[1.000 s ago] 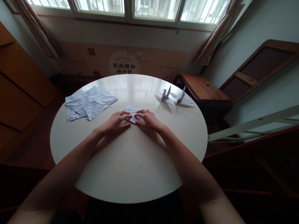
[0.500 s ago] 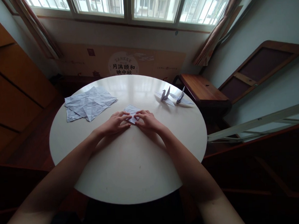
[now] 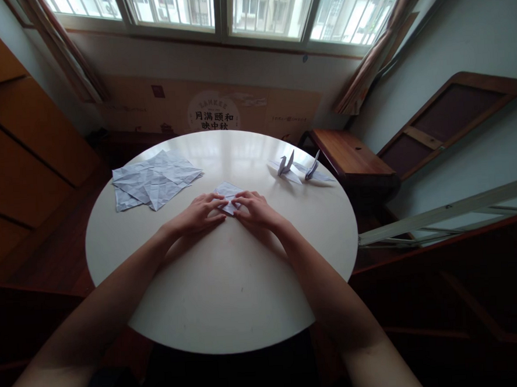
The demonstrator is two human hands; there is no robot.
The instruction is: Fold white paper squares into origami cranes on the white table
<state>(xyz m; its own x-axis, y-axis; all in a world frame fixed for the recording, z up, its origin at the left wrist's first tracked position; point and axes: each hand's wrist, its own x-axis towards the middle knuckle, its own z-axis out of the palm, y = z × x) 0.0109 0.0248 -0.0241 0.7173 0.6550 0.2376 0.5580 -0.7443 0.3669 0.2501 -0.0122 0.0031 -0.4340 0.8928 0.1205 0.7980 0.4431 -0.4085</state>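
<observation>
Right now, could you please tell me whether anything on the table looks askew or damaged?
Only the paper stack on the left of the white table looks untidy: creased sheets piled askew, corners jutting at different angles. The visible part of the folded paper between the left hand and right hand shows nothing odd.

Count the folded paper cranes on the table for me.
2. The left crane stands on the far right part of the white table; the right crane is beside it, nearer the table's edge. None seems hidden.
</observation>
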